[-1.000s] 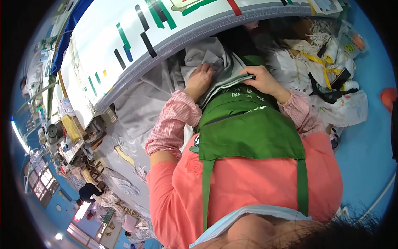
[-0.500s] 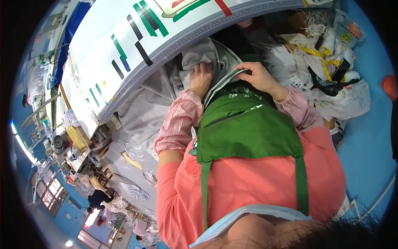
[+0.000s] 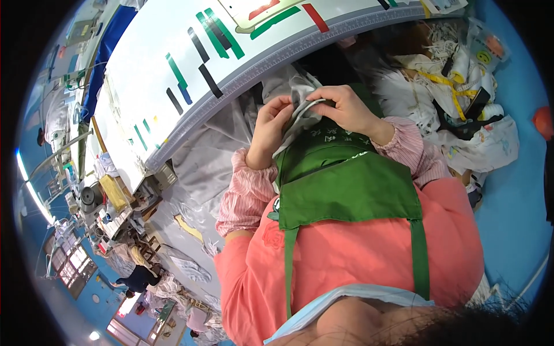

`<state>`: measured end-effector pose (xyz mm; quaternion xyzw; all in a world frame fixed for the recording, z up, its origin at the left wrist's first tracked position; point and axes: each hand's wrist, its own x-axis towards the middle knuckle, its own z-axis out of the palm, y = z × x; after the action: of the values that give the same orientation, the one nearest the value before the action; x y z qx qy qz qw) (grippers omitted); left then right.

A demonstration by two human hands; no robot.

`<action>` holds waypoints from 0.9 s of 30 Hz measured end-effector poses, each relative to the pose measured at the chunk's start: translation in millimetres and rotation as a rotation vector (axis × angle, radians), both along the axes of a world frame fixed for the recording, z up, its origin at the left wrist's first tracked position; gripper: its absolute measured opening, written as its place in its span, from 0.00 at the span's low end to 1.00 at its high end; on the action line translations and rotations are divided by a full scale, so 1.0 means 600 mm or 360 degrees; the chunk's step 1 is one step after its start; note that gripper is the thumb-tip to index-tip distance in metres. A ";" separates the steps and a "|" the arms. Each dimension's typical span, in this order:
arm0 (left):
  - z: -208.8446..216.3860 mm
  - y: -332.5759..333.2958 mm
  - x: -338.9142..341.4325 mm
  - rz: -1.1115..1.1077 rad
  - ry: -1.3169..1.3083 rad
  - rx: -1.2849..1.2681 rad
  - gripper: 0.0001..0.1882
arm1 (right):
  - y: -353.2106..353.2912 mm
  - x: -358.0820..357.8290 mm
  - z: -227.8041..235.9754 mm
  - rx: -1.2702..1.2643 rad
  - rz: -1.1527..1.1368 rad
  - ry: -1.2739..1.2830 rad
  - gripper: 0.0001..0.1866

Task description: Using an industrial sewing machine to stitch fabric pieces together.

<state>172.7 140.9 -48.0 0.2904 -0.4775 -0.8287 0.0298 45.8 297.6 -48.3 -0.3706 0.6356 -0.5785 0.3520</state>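
Observation:
Over my lap, at the table's edge, lies a grey cloth (image 3: 299,122) with folds and a thick edge. My left hand (image 3: 269,127) is closed on its left side, thumb and fingers pinching the fabric. From the right, my right hand (image 3: 344,108) pinches the same cloth's edge between thumb and forefinger. The two hands are close together, with a short stretch of bunched cloth between them. Part of the cloth hangs beneath the table and is hidden. Below the hands is my green apron (image 3: 352,190).
A white table (image 3: 156,46) with a ruler strip (image 3: 242,78) along its edge and coloured tape pieces stands in front. At right are a yellow tape measure (image 3: 459,106), thread cones, scraps and a white bag (image 3: 490,144). Grey fabric (image 3: 202,150) spreads at left; another person (image 3: 138,278) is farther back.
My left hand has lifted off the flat cloth and now pinches it. My right hand has shifted slightly left and up. The cloth edge is more bunched between them.

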 end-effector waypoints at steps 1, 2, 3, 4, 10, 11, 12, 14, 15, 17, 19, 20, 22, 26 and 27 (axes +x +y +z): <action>0.005 -0.003 0.009 0.0003 0.0000 -0.0008 0.12 | -0.007 0.001 0.005 -0.0008 0.0003 0.0000 0.10; 0.009 -0.010 0.021 -0.0086 0.0019 -0.0156 0.13 | -0.014 0.003 0.010 -0.0044 -0.0027 -0.0013 0.09; 0.014 -0.014 0.026 -0.0176 0.0037 -0.0303 0.14 | -0.019 0.004 0.016 -0.0079 -0.0059 -0.0025 0.09; 0.017 -0.014 0.026 -0.0182 0.0040 -0.0382 0.14 | -0.023 0.006 0.022 -0.0080 -0.0059 -0.0019 0.09; 0.026 -0.011 0.016 -0.0065 0.0160 -0.0685 0.13 | -0.037 0.008 0.044 -0.0135 -0.0179 0.0182 0.07; 0.028 -0.012 0.016 -0.0068 0.0163 -0.0686 0.13 | -0.036 0.007 0.044 -0.0108 -0.0198 0.0188 0.07; 0.033 -0.015 0.016 -0.0099 0.0113 -0.0699 0.13 | -0.035 0.007 0.045 -0.0081 -0.0216 0.0193 0.07; 0.038 -0.018 0.015 -0.0131 0.0065 -0.0712 0.12 | -0.035 0.006 0.049 -0.0086 -0.0236 0.0189 0.07; 0.040 -0.019 0.015 -0.0170 0.0055 -0.0797 0.12 | -0.036 0.006 0.051 -0.0090 -0.0252 0.0184 0.07; 0.043 -0.025 0.014 -0.0210 0.0045 -0.0883 0.12 | -0.039 0.005 0.052 -0.0110 -0.0285 0.0157 0.07; 0.046 -0.033 0.013 -0.0345 -0.0071 -0.0962 0.12 | -0.041 0.004 0.053 -0.0131 -0.0320 0.0127 0.07; 0.045 -0.032 0.013 -0.0342 -0.0070 -0.0963 0.12 | -0.043 0.004 0.055 -0.0127 -0.0319 0.0152 0.06; 0.040 -0.026 0.011 -0.0336 0.0038 -0.0909 0.11 | -0.045 0.002 0.057 -0.0124 -0.0317 0.0176 0.06; 0.037 -0.017 0.007 -0.0131 0.0073 -0.0802 0.09 | -0.053 0.006 0.060 -0.0201 -0.0387 0.0246 0.13; 0.035 -0.017 0.007 -0.0094 0.0078 -0.0740 0.09 | -0.055 0.007 0.061 -0.0309 -0.0499 0.0273 0.16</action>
<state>176.9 130.6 -26.9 0.2414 -0.6630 -0.7037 0.0832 50.0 264.6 -11.9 -0.3475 0.6543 -0.6511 0.1648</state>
